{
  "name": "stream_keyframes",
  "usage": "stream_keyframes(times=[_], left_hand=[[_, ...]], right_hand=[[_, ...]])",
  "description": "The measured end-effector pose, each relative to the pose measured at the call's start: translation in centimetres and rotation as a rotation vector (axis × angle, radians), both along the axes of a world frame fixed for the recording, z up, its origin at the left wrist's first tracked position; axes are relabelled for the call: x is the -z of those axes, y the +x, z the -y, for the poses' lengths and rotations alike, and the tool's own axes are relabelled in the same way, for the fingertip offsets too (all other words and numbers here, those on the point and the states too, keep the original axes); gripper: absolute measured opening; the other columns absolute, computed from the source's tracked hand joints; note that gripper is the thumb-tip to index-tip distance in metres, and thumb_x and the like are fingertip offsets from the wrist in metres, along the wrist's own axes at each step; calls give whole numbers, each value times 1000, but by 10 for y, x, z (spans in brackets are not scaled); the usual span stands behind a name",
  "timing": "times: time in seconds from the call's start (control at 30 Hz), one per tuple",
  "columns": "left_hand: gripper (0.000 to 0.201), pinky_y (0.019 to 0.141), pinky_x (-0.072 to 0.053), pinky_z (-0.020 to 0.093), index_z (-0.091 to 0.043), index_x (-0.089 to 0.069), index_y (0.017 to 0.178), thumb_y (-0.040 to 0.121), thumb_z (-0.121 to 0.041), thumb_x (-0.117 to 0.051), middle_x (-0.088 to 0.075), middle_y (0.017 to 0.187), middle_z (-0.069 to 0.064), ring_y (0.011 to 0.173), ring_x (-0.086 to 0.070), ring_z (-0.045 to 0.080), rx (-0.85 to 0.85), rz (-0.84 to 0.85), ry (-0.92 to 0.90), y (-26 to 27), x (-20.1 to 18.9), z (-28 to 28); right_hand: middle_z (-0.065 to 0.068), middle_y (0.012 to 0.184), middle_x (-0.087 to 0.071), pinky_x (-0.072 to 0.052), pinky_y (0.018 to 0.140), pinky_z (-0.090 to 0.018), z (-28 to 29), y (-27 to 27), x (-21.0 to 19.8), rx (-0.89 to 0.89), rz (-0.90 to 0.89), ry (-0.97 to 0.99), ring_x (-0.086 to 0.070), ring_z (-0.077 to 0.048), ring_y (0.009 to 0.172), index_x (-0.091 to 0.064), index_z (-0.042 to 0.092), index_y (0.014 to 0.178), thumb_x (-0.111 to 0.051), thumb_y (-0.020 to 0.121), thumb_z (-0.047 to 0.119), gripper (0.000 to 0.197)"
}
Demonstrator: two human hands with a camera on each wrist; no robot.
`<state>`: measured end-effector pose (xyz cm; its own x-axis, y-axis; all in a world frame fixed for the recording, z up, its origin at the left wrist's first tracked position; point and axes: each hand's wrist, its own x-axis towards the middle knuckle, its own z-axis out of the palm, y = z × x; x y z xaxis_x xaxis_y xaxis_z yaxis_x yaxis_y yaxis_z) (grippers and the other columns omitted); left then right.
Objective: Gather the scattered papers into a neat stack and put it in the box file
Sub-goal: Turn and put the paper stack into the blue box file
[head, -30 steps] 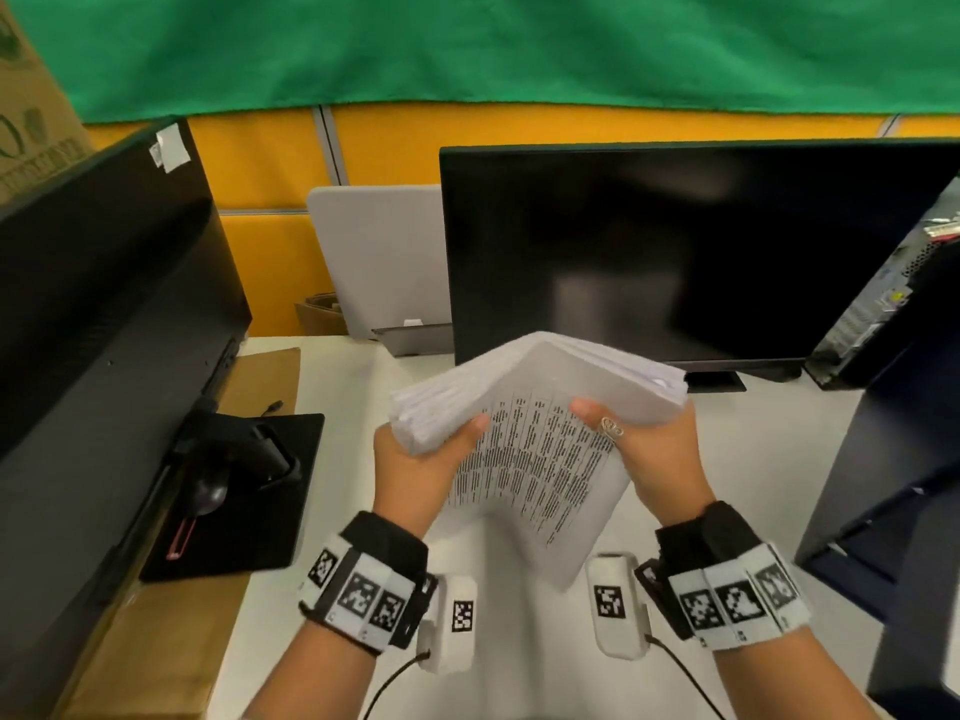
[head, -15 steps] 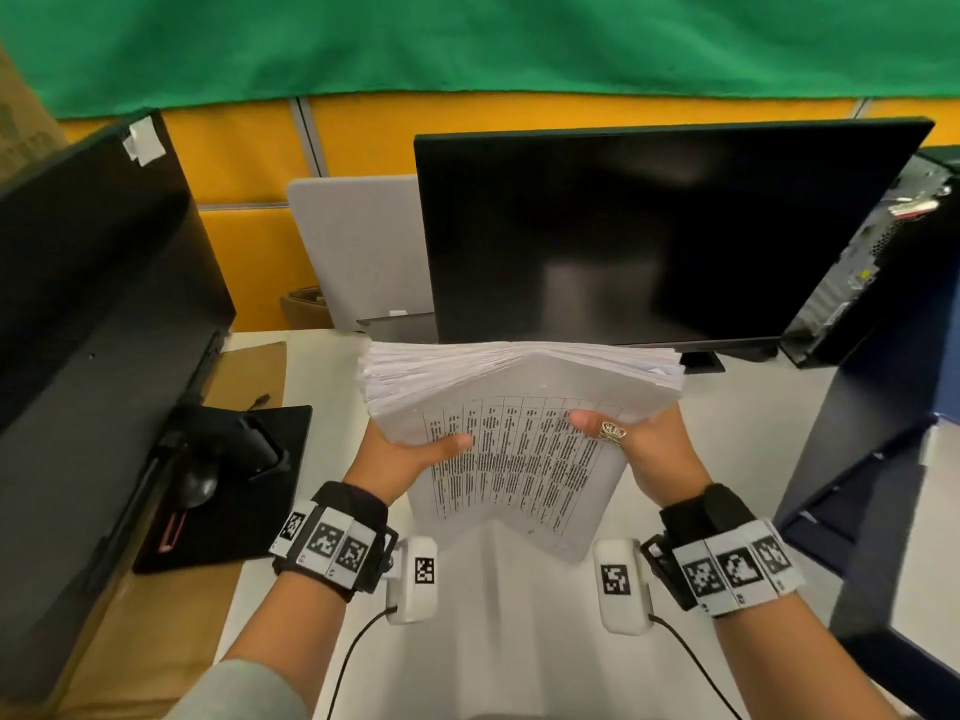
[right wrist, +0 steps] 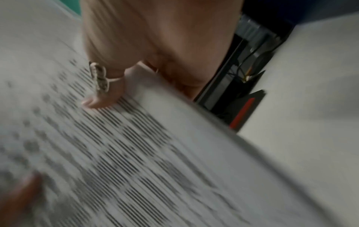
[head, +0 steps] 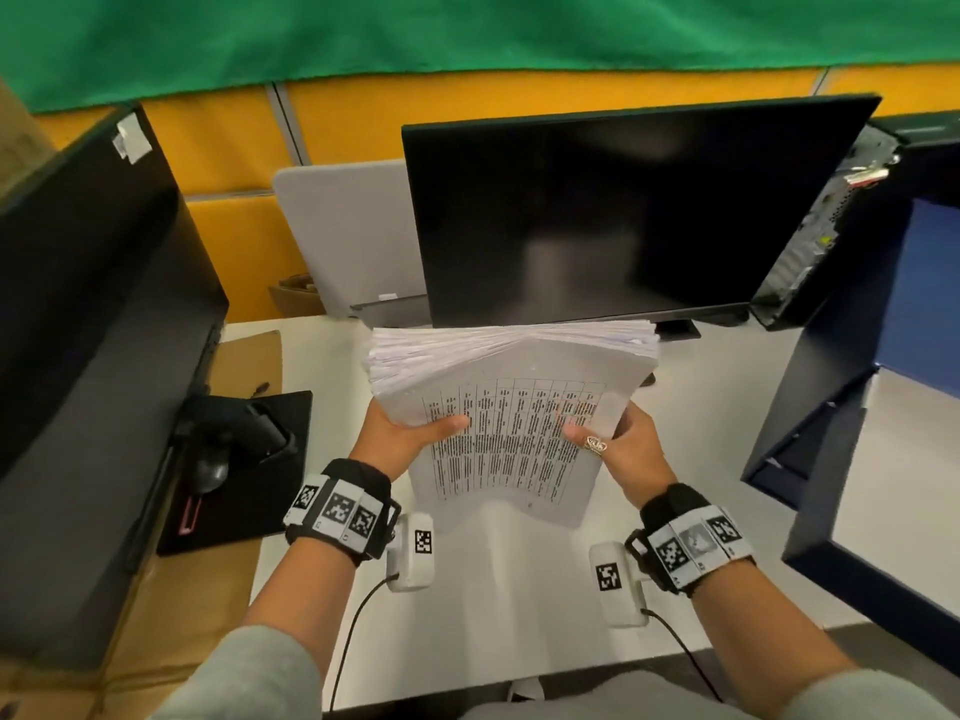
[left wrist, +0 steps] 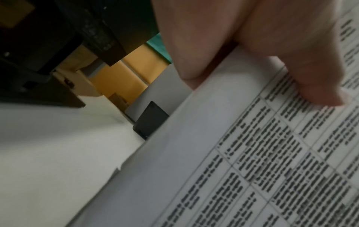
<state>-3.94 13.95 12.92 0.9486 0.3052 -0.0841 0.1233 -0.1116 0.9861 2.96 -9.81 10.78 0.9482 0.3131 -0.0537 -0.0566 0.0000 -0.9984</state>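
A thick stack of printed papers [head: 511, 387] stands tilted above the white desk [head: 493, 574], top sheet with a printed table facing me. My left hand [head: 410, 433] grips its left side, thumb on the top sheet, fingers hidden behind. My right hand [head: 613, 439], with a ring on the thumb, grips the right side the same way. The left wrist view shows the stack of papers [left wrist: 242, 161] under my left hand's thumb [left wrist: 303, 64]. In the blurred right wrist view, the ringed thumb [right wrist: 103, 86] presses on the papers [right wrist: 136, 153]. The dark blue box file [head: 852, 387] stands open at the right.
A black monitor [head: 613, 215] stands right behind the papers, a second black monitor [head: 88, 324] at the left. A black mouse [head: 210, 470] lies on a black mat [head: 244, 511] left of my hands. Brown cardboard [head: 176, 610] covers the desk's left edge. A computer case [head: 826, 220] stands far right.
The stack has turned from a slant to level and upright between my hands, its edges more even. Both hands kept their hold and shifted slightly left.
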Motion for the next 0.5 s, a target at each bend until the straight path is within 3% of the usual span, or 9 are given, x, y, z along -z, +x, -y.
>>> stream_keyframes(times=[0.03, 0.1, 0.17, 0.23, 0.33, 0.43, 0.5], left_hand=[[49, 70, -56, 21, -32, -60, 103, 63, -14, -80, -68, 100, -10, 93, -66, 2, 6, 2, 7, -2, -2, -1], [47, 78, -55, 32, -35, -60, 101, 61, -19, -81, -68, 101, -10, 93, -65, 2, 20, -3, 23, -7, -9, -1], [48, 87, -52, 37, -30, -61, 102, 60, -24, -82, -68, 103, -8, 96, -64, 5, 27, 10, 44, -11, -21, -1], [55, 92, -50, 38, -24, -61, 108, 57, -28, -83, -68, 107, -4, 99, -64, 10, 42, 47, 57, -13, -39, -1], [55, 91, -49, 36, -28, -60, 106, 55, -32, -80, -66, 108, -6, 104, -63, 14, 111, 86, 81, -14, -71, 6], [33, 86, -51, 34, -28, -62, 94, 67, -17, -78, -67, 95, -9, 94, -65, 12, 176, 88, 76, -9, -94, 22], [31, 80, -53, 33, -24, -63, 96, 70, -13, -76, -68, 93, -6, 91, -66, 13, 213, 68, 70, -7, -103, 36]], right_hand=[[5, 101, -69, -53, 90, -44, 0, -7, 6, 9, -8, -26, -67, -11, 94, -62, 24, 98, -76, 70, 10, 35], [9, 100, -66, -55, 87, -36, -3, -24, 10, 46, 13, -60, -65, -11, 97, -59, 26, 98, -66, 80, 5, 28], [7, 102, -65, -56, 79, -24, -5, -40, 3, 98, 30, -39, -64, -12, 98, -58, 25, 102, -63, 84, 6, 27], [10, 104, -65, -55, 77, -19, -5, -53, -12, 124, 70, -15, -63, -2, 95, -57, 28, 105, -61, 86, 9, 27], [10, 109, -63, -51, 80, -16, 1, -70, -38, 193, 174, -5, -60, 2, 97, -55, 24, 115, -58, 88, 12, 30], [8, 116, -60, -49, 75, -7, 14, -84, -58, 276, 259, -25, -59, -4, 100, -47, 15, 129, -56, 89, 15, 41], [6, 120, -59, -48, 73, -7, 26, -96, -69, 331, 281, -61, -58, -5, 102, -45, 15, 130, -57, 88, 17, 44]])
